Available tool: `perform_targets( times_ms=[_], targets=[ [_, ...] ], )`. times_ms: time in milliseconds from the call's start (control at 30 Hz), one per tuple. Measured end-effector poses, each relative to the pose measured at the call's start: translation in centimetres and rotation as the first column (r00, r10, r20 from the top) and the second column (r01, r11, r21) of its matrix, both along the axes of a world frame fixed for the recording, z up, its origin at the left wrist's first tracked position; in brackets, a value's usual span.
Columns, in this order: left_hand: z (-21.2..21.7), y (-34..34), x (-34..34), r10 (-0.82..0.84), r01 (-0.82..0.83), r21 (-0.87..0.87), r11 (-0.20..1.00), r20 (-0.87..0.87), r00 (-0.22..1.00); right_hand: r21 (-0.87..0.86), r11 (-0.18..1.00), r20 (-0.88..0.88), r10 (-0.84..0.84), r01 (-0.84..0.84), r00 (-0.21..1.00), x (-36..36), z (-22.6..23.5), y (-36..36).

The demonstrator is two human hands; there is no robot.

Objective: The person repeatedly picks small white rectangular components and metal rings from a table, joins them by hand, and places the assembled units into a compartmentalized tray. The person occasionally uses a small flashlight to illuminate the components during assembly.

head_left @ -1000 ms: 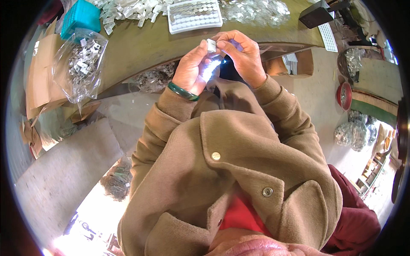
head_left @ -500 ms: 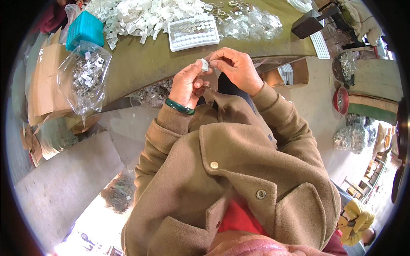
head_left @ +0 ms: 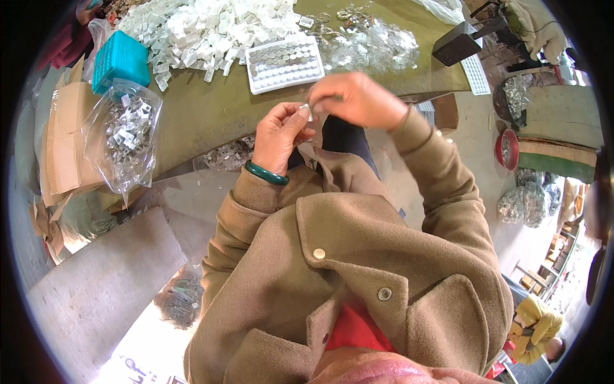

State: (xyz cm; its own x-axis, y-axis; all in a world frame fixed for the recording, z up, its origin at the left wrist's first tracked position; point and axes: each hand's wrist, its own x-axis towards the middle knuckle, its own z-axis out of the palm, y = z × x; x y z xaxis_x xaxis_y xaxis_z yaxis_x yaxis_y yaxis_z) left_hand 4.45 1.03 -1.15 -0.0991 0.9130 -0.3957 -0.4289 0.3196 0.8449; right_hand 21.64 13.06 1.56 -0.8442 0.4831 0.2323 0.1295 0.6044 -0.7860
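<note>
My left hand (head_left: pixel 279 136), with a dark green bangle on its wrist, pinches a small white plastic piece (head_left: pixel 308 114) between thumb and fingers. The piece is mostly covered, so its exact kind does not show. Close beside it, my right hand (head_left: pixel 359 101) is raised with its fingers curled and smeared by motion; whether they hold anything I cannot make out. Just beyond both hands, a white tray (head_left: pixel 274 84) rests on the table, with rows of small round pieces in its far part. Behind it lies a large heap of small clear-white plastic pieces (head_left: pixel 214 32).
Flat clear pieces (head_left: pixel 384 50) are spread at the table's far right, near a black box-shaped thing (head_left: pixel 456 43). On the left are a teal basket (head_left: pixel 120 62), a clear bag of small pieces (head_left: pixel 128 131) and a cardboard box (head_left: pixel 67 137). A red bowl (head_left: pixel 507 150) stands on the right.
My right hand has lifted slightly away from the white piece and its fingers have blurred. The left hand still pinches the piece, and the view has shifted a little.
</note>
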Motion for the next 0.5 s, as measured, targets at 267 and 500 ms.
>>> perform_targets(
  times_ms=[267, 500],
  targets=[
    [0.0, 0.9, -1.6, -0.026, 0.011, 0.053, 0.999, 0.298, 0.954, 0.490, 0.651, 0.157, -0.721, 0.580, 0.675, -2.7, -1.3, 11.4],
    [0.4, 1.0, -1.2, -0.108, 0.085, 0.134, 0.987, 0.172, 0.979, 0.359, 0.777, 0.156, -0.597, 0.518, 0.787, -3.4, -2.5, 12.5]
  ],
)
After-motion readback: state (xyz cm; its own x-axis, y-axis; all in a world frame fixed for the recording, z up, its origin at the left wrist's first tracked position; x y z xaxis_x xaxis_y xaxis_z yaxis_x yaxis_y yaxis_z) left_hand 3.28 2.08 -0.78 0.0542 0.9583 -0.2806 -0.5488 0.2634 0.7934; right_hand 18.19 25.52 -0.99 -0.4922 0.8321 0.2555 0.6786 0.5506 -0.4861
